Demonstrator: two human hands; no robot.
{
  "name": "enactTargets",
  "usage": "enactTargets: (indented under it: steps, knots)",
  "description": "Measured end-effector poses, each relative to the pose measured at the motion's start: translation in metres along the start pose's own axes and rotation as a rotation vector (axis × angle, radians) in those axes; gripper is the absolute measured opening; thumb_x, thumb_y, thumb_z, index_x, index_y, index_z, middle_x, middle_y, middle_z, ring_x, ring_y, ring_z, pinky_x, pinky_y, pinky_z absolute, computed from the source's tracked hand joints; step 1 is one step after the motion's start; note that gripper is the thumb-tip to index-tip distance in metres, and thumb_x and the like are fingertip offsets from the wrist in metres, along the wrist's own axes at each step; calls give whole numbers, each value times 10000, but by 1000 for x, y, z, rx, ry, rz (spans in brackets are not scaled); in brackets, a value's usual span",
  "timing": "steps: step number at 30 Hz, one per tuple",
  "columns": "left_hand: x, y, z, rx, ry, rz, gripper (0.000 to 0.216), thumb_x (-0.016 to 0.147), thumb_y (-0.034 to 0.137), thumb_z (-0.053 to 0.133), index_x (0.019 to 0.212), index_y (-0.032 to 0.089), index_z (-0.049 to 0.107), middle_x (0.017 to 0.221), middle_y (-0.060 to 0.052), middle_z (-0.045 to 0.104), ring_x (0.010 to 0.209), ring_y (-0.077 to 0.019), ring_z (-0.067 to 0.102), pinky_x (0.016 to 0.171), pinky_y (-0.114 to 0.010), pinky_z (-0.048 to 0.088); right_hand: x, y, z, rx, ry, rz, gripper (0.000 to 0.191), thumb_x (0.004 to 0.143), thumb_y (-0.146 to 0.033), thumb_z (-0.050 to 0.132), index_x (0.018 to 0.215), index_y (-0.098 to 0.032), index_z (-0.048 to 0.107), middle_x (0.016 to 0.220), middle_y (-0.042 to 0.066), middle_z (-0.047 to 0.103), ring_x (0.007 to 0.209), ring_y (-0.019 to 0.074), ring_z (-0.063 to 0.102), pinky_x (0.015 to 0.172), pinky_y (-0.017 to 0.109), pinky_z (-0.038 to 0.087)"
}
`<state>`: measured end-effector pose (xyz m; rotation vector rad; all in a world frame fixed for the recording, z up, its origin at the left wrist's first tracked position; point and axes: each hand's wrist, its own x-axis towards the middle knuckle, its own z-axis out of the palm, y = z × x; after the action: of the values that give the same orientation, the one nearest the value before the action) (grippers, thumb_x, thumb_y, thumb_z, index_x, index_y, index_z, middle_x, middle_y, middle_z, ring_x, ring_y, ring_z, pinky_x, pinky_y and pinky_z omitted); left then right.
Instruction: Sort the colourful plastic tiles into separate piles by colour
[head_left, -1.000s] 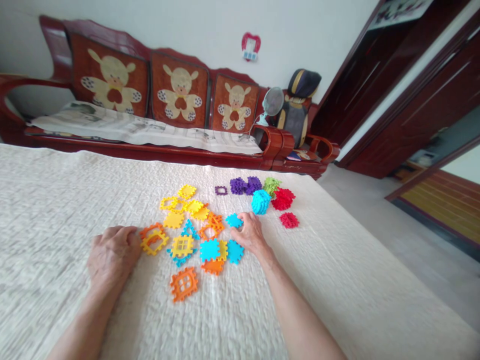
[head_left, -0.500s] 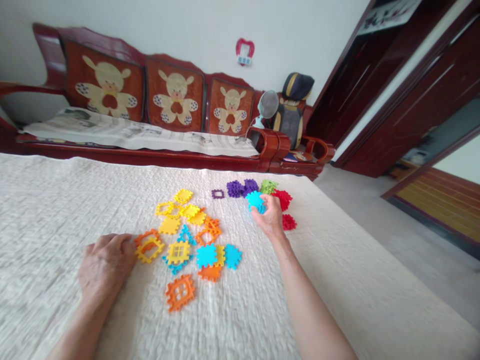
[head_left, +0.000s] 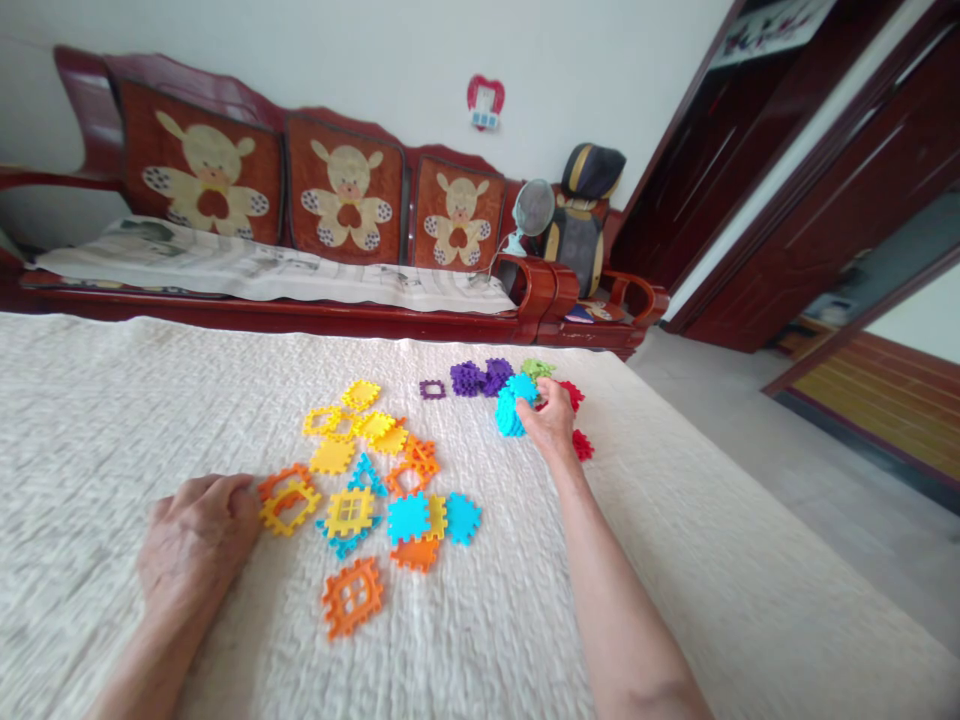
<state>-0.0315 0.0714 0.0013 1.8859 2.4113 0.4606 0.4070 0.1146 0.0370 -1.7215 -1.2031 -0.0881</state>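
My right hand (head_left: 551, 422) is at the far right of the spread of pieces, its thumb and fingers closed on a light-blue toothed building tile (head_left: 523, 387). Just below that tile, touching or overlapping it, is a pile of light-blue tiles (head_left: 509, 415). My left hand (head_left: 199, 535) rests on the cloth with its fingers curled in and nothing visible in them. Right beside its fingertips lie a yellow frame piece (head_left: 306, 518) and an orange frame piece (head_left: 271, 482), overlapping. Red tiles (head_left: 583, 446) are partly hidden behind my right hand.
A quilted white cloth (head_left: 480, 640) covers the table. Loose yellow tiles (head_left: 332, 457), an orange window piece (head_left: 352, 597) and flat blue tiles (head_left: 409, 518) lie mid-table. Purple tiles (head_left: 468, 379) and green tiles (head_left: 537, 369) are farther back. A wooden sofa (head_left: 375, 318) stands beyond.
My right hand has shifted slightly right and away from me with the blue tile, and more of the blue pile shows beneath. My left hand stays resting; the view has shifted a little.
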Motion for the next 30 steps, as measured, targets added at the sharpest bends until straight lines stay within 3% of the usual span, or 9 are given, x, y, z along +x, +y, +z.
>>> enactTargets:
  steps: [7,18,30]
  knots:
    - [1,-2,2,4,9,11,432,899,374,348,1101,264,715,1271,-45,630,1107,-325,532,876,-421,501,2,4,-1,14,-51,54,583,629,-423,661,1152,-169,617,1086,113,655,957,255,629,925,424,501]
    - [-2,1,-2,17,19,36,467,912,372,306,1086,239,719,1244,-60,638,1098,-308,538,941,-418,477,5,4,-4,-16,-90,73,625,614,-429,645,1166,-139,620,1086,125,660,950,262,635,918,420,505]
    - [-1,-2,1,-5,30,23,438,903,367,341,1080,245,722,1248,-59,633,1101,-309,526,933,-416,468,2,2,-7,-9,-102,20,582,621,-392,656,1156,-165,614,1117,123,622,1004,265,604,965,447,478]
